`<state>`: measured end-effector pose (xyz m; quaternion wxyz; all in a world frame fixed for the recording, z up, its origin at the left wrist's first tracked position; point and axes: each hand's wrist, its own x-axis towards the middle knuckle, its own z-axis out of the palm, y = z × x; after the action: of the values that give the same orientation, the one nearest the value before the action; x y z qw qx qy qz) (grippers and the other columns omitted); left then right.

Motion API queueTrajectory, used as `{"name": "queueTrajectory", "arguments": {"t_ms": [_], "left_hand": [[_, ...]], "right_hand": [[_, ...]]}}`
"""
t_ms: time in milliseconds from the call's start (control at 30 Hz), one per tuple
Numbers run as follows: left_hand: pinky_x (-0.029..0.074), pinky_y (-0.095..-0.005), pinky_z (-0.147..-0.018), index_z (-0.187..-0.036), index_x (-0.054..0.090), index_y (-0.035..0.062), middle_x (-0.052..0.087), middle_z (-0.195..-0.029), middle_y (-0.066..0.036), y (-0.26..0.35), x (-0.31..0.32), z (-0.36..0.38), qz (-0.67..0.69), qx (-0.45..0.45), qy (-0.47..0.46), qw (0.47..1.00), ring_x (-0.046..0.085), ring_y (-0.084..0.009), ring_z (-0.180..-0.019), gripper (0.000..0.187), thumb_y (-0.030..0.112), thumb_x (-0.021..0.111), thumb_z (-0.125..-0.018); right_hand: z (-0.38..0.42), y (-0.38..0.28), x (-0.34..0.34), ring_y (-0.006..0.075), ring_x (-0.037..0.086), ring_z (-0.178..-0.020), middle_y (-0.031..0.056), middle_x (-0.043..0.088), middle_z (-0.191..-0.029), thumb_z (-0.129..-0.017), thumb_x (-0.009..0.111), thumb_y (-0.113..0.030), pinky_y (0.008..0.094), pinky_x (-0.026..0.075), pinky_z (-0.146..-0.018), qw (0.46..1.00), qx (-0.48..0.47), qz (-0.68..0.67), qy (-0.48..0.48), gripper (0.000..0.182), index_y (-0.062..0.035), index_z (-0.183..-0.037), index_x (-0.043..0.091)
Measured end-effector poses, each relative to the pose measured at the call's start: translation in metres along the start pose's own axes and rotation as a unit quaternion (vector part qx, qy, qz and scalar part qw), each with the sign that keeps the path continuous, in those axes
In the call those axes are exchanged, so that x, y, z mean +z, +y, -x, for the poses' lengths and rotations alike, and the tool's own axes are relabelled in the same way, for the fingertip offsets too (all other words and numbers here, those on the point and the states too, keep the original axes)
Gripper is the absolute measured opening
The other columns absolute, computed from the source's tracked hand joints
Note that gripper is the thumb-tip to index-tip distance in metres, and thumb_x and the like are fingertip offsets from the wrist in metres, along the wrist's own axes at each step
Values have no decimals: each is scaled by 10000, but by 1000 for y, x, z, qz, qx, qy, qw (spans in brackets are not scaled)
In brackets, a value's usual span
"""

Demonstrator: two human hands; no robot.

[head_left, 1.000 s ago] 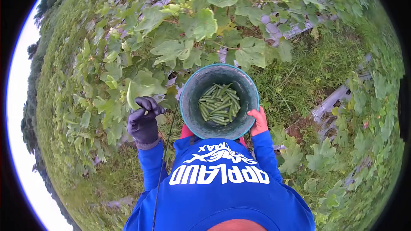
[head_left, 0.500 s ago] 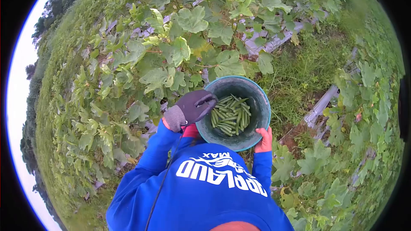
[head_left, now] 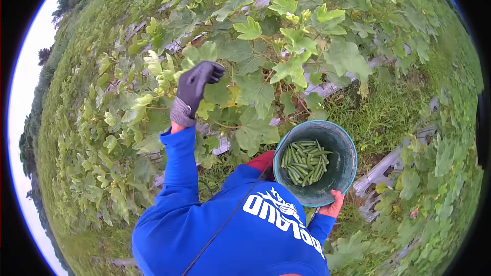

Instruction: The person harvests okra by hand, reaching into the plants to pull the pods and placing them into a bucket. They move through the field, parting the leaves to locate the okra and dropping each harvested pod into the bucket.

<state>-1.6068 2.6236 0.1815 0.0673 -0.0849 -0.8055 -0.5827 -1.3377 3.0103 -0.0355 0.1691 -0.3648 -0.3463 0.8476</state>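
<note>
My left hand point(head_left: 198, 83), in a dark glove with a grey knitted cuff, is raised over the leafy plants at upper left. Its fingers are bent and close together; the palm side is hidden, so anything in them does not show. My bare right hand point(head_left: 333, 204) grips the lower right rim of a dark green bucket point(head_left: 341, 171). Many green okra pods point(head_left: 306, 162) lie in a heap in the bucket, toward its left side. The bucket is tilted toward me, close to my blue sweatshirt.
Broad-leaved plants point(head_left: 253, 92) with pale buds fill the ground ahead and to the left. Pale plastic sheeting point(head_left: 381, 171) shows between the rows on the right. A strip of grass point(head_left: 378, 107) runs beyond the bucket. A dark cord point(head_left: 220, 230) crosses my front.
My left hand has left the bucket's rim area and moved up and left over the plants. In view, the bucket and my right hand have shifted right and down.
</note>
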Motion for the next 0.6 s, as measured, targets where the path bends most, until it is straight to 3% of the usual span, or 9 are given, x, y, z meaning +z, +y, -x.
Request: {"name": "queueTrajectory", "arguments": {"t_ms": [67,167,200,267,333,433,500,567,600], "left_hand": [[510,-266,-722,-954,650,-36,671,-877,-95,-12,-16,-42,-32,-3,93,995,632,-143,-774,395,268,399,-981],[521,-289,-708,-1020,627,-24,664,-881,-116,-30,-34,-104,38,-12,220,975,624,-159,-742,409,302,384,-979],[521,-289,-708,-1020,627,-24,664,-881,-116,-40,-44,-127,36,-15,224,974,624,-159,-742,409,302,384,-979],[527,-321,-706,-1089,607,-5,659,-883,-116,-65,-65,-174,178,-88,211,957,615,-166,-742,416,328,387,-972],[520,-333,-681,-1147,579,22,647,-879,-114,-79,-72,-224,206,-147,196,948,588,-170,-712,416,333,372,-965],[471,-323,-610,-1277,478,98,628,-846,-129,-106,-67,-293,246,-240,107,933,525,-173,-635,395,268,348,-945],[449,-291,-582,-1228,482,102,632,-845,-145,-131,-53,-326,163,-287,52,943,552,-164,-657,355,286,409,-933],[435,-279,-532,-1251,469,121,646,-848,-145,-156,-37,-346,48,-174,-33,983,564,-157,-623,380,342,429,-944],[436,-278,-515,-1249,473,133,650,-845,-138,-154,-32,-351,84,-246,-60,964,565,-156,-599,383,370,426,-951]], "right_hand": [[-37,-17,9,239,595,-976,90,619,-1072,-735,602,-107,388,484,-890,1000,10,17,-7,404,-24,-1127,553],[-91,-36,17,240,594,-973,89,621,-1064,-732,609,-112,390,485,-889,999,47,25,0,328,-38,-1050,579],[-103,-42,24,241,594,-974,89,622,-1058,-732,609,-113,392,485,-890,998,44,38,7,300,-41,-1022,580],[-117,-49,39,241,594,-974,88,624,-1052,-733,608,-115,394,485,-890,998,44,50,12,272,-44,-994,580],[-127,-59,60,222,578,-967,85,580,-1068,-727,580,-101,364,478,-866,996,62,59,0,435,-33,-1153,519],[-145,-61,64,228,585,-966,92,585,-1072,-734,581,-106,364,487,-861,995,84,49,0,433,-32,-1156,521],[-157,-64,64,230,587,-970,96,587,-1077,-738,581,-107,367,490,-863,994,93,49,-19,430,-32,-1157,522],[-164,-71,66,232,590,-973,99,589,-1082,-742,582,-109,369,493,-864,993,102,57,-36,426,-32,-1158,523],[-167,-74,66,233,590,-975,100,590,-1086,-745,582,-109,374,496,-865,992,113,52,-25,425,-32,-1159,524]]}}
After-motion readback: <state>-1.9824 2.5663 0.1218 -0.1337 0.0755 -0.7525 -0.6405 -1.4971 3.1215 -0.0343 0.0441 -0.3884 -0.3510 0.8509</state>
